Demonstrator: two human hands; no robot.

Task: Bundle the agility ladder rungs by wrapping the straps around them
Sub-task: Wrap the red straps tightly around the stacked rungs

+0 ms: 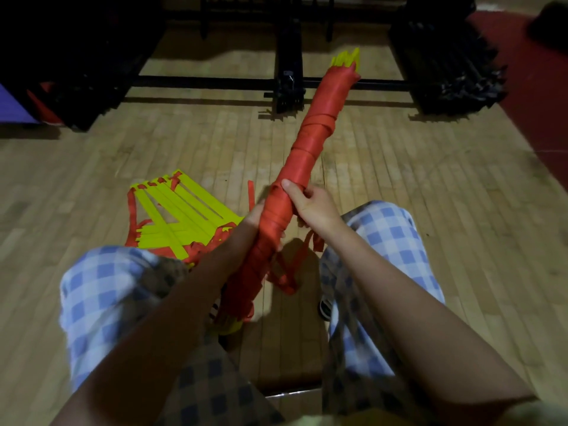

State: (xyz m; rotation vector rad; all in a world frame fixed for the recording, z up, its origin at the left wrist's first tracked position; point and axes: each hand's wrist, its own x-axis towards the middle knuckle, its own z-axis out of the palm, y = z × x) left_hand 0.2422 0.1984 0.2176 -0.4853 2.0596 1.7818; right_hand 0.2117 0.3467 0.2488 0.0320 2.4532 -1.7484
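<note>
A long bundle of yellow ladder rungs (310,142) wrapped in red strap slants from between my knees up toward the far right, yellow tips (345,58) poking out of its top. My right hand (310,204) grips the bundle at mid-length, thumb on top. My left hand (256,218) holds it from the left side, mostly hidden behind the bundle. Loose red strap ends (289,272) dangle beneath the hands. A second, unwrapped set of yellow rungs (178,216) with red straps lies spread on the floor to the left.
I sit with checked trouser legs (101,290) on both sides, above a wooden floor (430,195). Black racks and frames (289,84) stand along the far side. A red mat (541,87) borders the right edge.
</note>
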